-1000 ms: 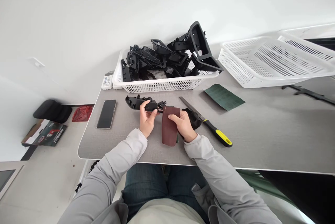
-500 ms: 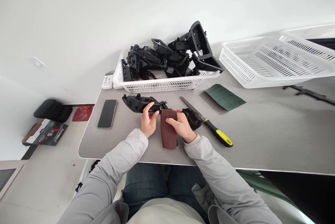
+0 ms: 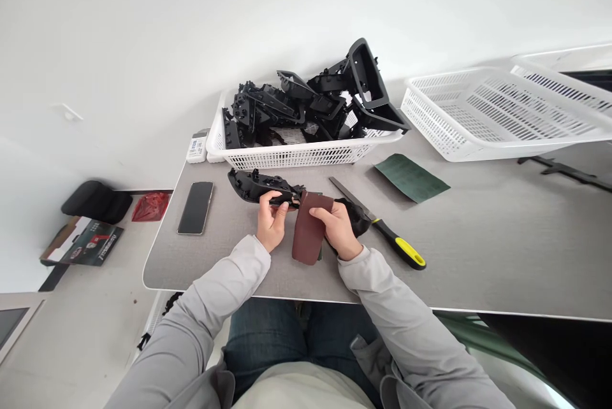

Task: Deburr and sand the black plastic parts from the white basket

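My left hand is closed on a black plastic part, its long curved end pointing to the left. In my right hand is a brown-red sheet, pinched under the thumb and hanging down in front of the part's right end. Some green shows behind the sheet. The sheet covers the spot where it meets the part. Just right of my right hand lie a bunched black item and a file with a black and yellow handle.
Behind my hands a white basket holds several black plastic parts. A green sheet lies right of centre, near another white basket. A phone rests at the left, and a black bar at the right.
The brown-red sheet has tilted, its top shifting right and slightly up with my right hand. The black part has moved slightly right in my left hand.
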`<state>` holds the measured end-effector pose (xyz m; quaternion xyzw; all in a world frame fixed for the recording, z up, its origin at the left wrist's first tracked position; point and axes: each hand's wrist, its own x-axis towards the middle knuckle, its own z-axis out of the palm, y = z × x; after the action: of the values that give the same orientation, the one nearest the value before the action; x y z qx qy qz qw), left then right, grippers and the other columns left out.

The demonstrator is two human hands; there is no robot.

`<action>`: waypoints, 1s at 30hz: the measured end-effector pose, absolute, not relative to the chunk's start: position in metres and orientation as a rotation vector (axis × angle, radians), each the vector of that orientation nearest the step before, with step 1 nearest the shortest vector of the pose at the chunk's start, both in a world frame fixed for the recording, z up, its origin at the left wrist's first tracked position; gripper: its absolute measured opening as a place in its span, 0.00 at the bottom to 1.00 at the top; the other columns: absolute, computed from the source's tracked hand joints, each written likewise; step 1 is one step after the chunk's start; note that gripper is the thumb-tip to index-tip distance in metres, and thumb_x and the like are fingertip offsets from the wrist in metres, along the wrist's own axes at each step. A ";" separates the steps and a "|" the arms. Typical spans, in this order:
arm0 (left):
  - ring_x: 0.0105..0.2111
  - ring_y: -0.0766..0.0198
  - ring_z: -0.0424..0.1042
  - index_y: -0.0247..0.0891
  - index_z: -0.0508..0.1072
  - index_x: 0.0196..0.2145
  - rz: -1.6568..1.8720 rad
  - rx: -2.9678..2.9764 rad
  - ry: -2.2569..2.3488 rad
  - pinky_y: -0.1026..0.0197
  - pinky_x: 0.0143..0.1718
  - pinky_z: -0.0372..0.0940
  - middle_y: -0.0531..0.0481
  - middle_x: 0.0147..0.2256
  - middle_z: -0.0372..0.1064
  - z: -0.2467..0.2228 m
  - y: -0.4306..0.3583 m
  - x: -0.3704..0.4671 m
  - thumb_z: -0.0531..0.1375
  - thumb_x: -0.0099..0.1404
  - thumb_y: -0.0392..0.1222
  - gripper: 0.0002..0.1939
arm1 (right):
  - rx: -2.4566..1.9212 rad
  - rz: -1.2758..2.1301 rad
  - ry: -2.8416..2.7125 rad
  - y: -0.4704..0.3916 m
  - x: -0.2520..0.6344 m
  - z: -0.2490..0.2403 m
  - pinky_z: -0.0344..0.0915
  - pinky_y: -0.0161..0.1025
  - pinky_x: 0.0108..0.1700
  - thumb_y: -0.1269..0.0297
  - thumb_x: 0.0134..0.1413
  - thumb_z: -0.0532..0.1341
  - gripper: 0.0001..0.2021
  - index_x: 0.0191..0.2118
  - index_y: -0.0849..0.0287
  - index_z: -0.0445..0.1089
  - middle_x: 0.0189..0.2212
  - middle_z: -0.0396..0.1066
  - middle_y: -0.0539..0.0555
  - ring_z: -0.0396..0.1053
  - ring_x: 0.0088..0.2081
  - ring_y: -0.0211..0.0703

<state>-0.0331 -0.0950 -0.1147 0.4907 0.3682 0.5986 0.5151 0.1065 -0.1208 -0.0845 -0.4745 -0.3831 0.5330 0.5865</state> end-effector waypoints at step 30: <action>0.29 0.65 0.76 0.45 0.55 0.43 1.369 1.252 0.784 0.60 0.32 0.72 0.55 0.33 0.72 -0.117 -0.095 -0.031 0.66 0.57 0.50 0.24 | -1.006 1.377 -0.702 -0.122 0.105 -0.080 0.62 0.36 0.24 0.63 0.29 0.64 0.05 0.20 0.57 0.71 0.16 0.68 0.46 0.61 0.18 0.36</action>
<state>-0.0306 -0.0949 -0.1166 0.5256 0.3291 0.5745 0.5342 0.1048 -0.1222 -0.0804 -0.4346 -0.3035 0.5951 0.6041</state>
